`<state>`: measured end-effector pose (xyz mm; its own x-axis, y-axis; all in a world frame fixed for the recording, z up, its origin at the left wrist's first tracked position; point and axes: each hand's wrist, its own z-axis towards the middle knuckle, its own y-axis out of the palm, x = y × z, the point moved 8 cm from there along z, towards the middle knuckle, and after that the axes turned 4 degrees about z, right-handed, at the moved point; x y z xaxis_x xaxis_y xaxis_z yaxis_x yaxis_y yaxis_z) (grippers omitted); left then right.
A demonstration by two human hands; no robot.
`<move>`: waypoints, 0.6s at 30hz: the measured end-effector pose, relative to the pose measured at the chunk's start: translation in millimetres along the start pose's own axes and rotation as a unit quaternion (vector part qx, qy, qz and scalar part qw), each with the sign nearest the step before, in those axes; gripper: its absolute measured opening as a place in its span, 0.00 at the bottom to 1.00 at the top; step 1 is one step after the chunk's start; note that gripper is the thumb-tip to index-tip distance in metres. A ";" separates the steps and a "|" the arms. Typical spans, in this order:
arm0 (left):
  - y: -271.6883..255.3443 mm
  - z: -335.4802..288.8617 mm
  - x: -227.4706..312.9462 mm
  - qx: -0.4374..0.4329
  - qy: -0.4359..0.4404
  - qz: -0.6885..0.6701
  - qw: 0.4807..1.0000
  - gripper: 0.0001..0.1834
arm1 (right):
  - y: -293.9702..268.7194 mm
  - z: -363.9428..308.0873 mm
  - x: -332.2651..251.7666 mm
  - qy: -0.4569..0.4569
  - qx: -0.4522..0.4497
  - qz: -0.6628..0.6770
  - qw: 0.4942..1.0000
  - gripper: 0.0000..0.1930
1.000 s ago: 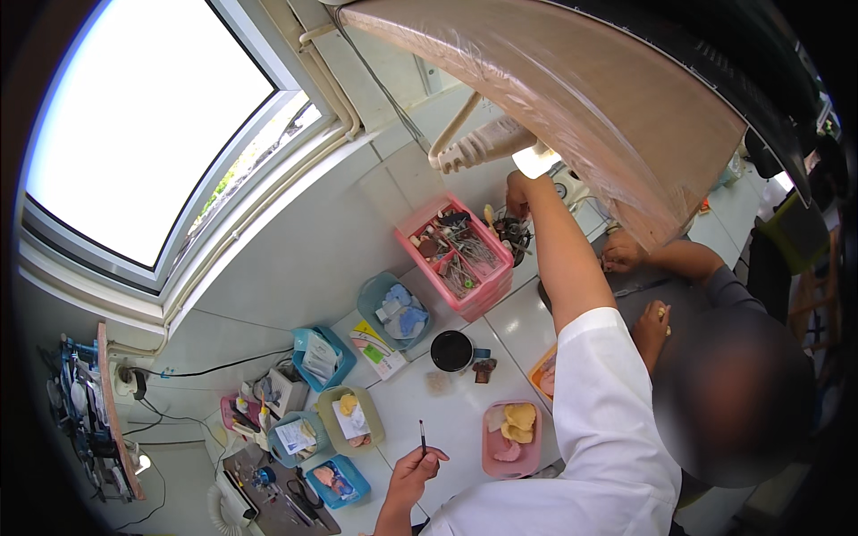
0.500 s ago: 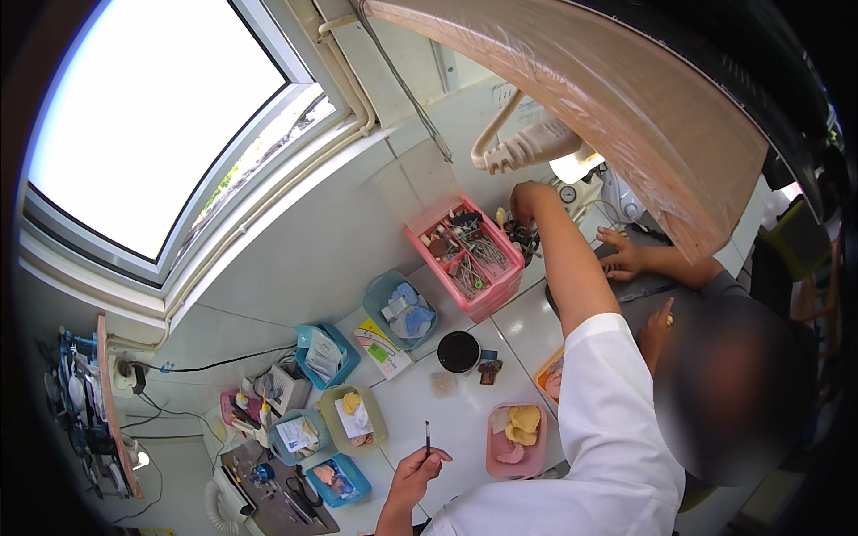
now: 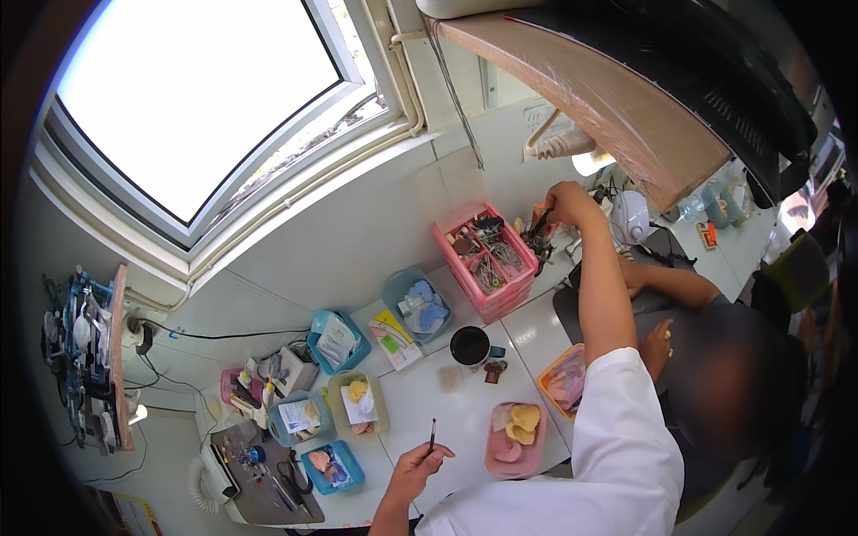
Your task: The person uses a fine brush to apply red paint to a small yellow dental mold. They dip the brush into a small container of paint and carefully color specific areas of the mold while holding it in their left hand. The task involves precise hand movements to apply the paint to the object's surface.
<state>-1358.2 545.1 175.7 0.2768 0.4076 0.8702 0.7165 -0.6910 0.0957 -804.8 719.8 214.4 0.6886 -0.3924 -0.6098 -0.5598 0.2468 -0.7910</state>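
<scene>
My left hand, low in the middle, is closed around a slim dark-handled brush that points upward. My right arm stretches far across the table. At its end my right hand is closed, fingers down, at a cluster of dark-handled tools beside the pink drawer box. What the right fingers grip is too small to make out. Nearest the left hand is a pink tub holding yellow and pink dental casts. A dark mug stands beyond it, with a small brown block beside it.
A co-worker's hands and arms are at the right, close to my right arm. An orange tub sits under my sleeve. Several blue and green tubs line the left side. A wooden shelf and a lamp overhang the far right.
The view has shifted, so the scene sits differently. My right hand stays at the tool cluster, where an orange item now shows by the fingers. The co-worker's far hand has moved behind my forearm.
</scene>
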 end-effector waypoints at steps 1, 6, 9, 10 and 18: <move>0.6 -4.7 -1.5 0.002 0.007 -0.010 1.000 0.15 | -11.3 -13.1 -8.5 -0.019 0.034 0.016 0.999 0.14; 1.3 -35.1 -4.5 0.013 0.052 -0.060 0.997 0.14 | -56.5 -105.8 -38.0 -0.032 0.160 0.157 0.974 0.14; -2.5 -62.1 0.5 0.028 0.115 -0.093 0.989 0.12 | -60.9 -172.6 -56.8 -0.036 0.167 0.316 0.933 0.13; -5.9 -72.6 1.6 0.040 0.136 -0.095 0.985 0.12 | -56.4 -195.9 -70.9 -0.065 0.156 0.370 0.914 0.13; -13.9 -151.1 42.1 0.034 0.298 -0.162 0.940 0.16 | 2.6 -408.3 -213.5 -0.218 -0.003 0.594 0.775 0.15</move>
<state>-1453.3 481.6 284.0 -0.3561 0.1697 0.9189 0.7458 -0.5408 0.3889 -1141.5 442.5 362.8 -0.2239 0.4443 -0.8674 -0.9192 0.1994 0.3395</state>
